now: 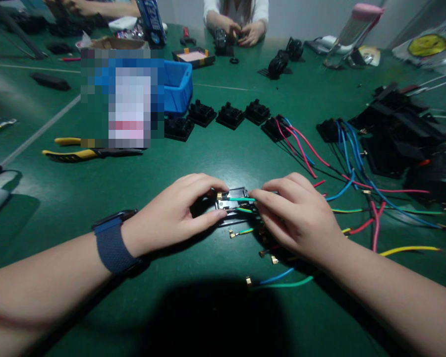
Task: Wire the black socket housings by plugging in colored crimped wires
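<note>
A small black plastic housing (233, 218) lies in front of me on the green table, its open side up. My left hand (186, 206) grips its left end between thumb and fingers. Across the top of the housing runs a green wire (241, 199) with a brass terminal at its left end. My right hand (295, 210) is closed round the wire's right part, fingertips at the housing's right end. A second green-yellow wire (244, 210) crosses the housing just below. Under the right hand lie several loose wires with brass terminals, partly hidden, including a blue wire (278, 275).
Yellow-handled pliers (74, 154) lie at left. Several black sockets (230, 115) stand in a row ahead, near a blue bin (178, 87). Red and blue wires (347, 148) and black parts (390, 134) spread at right. Across the table a co-worker's hands (245, 34) handle something.
</note>
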Demonstrator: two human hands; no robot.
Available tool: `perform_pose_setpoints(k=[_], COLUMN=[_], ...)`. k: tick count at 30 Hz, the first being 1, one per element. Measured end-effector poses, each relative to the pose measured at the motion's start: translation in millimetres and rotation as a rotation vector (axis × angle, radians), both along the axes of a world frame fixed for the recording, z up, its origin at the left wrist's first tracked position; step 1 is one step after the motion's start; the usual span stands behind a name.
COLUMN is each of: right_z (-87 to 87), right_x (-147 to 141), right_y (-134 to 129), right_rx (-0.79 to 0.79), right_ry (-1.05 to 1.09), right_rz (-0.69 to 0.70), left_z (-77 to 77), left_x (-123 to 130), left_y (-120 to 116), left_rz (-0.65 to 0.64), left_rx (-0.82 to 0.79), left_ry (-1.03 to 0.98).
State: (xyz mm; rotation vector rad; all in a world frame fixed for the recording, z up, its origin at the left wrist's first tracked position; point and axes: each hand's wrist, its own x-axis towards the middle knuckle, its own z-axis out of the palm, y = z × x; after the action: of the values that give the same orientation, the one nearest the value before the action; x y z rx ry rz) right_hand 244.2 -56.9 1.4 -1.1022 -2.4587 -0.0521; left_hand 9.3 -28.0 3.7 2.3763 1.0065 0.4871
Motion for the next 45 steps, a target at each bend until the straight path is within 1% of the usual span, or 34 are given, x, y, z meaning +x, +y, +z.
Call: perform_pose_setpoints(k=[10, 15, 21, 40, 45], right_z=[0.2, -3.3, -2.6, 3.4, 3.6], right_x=[1.0, 3.3, 4.5, -0.5, -0.6], right_y=[-0.4, -0.1, 0.4, -2.5, -2.7], right_rx=[0.053, 0.049, 0.047, -0.018, -0.010], right_ry=[0.030, 0.063, 0.070, 0.093, 0.098], right_rz=[0.041, 0.076, 0.089, 0.017, -0.002], left_z=[-0.6, 0.1, 0.2, 0.2, 0.2], left_x=[0.2, 0.1, -1.3, 0.7, 0.2], left_y=[0.9, 0.8, -0.2, -0.4, -0.4], left_rz=[-0.024, -0.040, -0.055, -0.059, -0.060], left_rx=[0.011, 0.010, 0.000, -0.012, -0.008], left_ry=[0.012, 0.015, 0.028, 0.039, 0.035])
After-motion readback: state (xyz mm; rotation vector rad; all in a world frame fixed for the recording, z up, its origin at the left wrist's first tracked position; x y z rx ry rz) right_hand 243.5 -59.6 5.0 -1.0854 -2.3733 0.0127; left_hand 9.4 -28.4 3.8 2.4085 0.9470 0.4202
